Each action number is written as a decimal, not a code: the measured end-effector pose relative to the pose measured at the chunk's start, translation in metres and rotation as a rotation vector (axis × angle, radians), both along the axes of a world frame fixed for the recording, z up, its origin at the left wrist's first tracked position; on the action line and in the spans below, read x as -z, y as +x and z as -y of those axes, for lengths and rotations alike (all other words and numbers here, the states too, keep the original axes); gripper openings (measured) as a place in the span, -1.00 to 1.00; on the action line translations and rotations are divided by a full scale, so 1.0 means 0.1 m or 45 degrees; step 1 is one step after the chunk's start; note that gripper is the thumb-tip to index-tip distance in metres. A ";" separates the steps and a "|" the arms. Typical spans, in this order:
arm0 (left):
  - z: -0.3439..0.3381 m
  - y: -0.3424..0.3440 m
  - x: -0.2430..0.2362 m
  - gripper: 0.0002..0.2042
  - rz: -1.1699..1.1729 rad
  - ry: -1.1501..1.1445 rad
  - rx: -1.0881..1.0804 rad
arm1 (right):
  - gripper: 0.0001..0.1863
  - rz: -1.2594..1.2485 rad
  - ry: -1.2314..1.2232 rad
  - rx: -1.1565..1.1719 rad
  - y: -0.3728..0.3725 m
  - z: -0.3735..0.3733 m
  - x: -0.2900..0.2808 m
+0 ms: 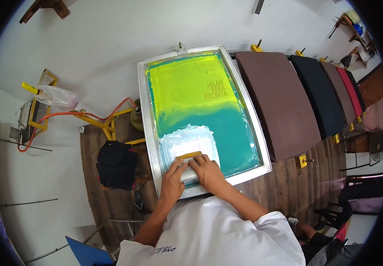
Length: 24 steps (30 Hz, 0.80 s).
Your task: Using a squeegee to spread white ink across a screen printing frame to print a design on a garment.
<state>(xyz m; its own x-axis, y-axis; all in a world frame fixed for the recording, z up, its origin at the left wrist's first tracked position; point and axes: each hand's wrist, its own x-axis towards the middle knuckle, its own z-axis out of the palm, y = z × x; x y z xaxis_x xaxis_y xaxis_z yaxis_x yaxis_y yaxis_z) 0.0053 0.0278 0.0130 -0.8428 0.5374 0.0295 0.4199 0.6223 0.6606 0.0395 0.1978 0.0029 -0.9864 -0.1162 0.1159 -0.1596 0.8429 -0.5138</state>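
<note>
A silver-framed printing screen lies in front of me, its near end close to my shirt. The mesh is yellow-green at the far part, with faint lettering on its right side, and teal nearer me. White ink is spread in a thick patch at the near left. Over that patch, my left hand and my right hand grip a squeegee side by side. A yellow-brown strip and a pale grey part of it show; my fingers hide the rest.
To the right stand several boards covered in brown, black and red cloth, with yellow clamps. On the left are an orange hose, a yellow metal frame and a dark cloth pile. Someone's leg shows at lower right.
</note>
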 end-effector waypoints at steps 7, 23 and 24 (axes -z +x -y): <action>0.02 0.06 -0.01 -0.37 -0.056 -0.029 0.027 | -0.55 0.010 -0.023 0.014 0.04 0.00 0.02; 0.02 0.13 -0.08 -0.37 -0.008 -0.014 0.004 | -0.58 0.001 -0.026 -0.004 0.15 0.04 -0.02; 0.03 0.16 -0.08 -0.37 -0.007 -0.012 0.005 | -0.69 -0.075 -0.009 0.033 0.16 0.06 0.02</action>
<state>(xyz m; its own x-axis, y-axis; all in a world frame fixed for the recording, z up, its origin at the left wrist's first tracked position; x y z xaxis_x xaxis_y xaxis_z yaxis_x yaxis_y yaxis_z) 0.0212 0.0246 0.0209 -0.8405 0.5411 0.0287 0.4259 0.6269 0.6523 0.0551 0.1922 0.0011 -0.9806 -0.0896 0.1746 -0.1680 0.8434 -0.5104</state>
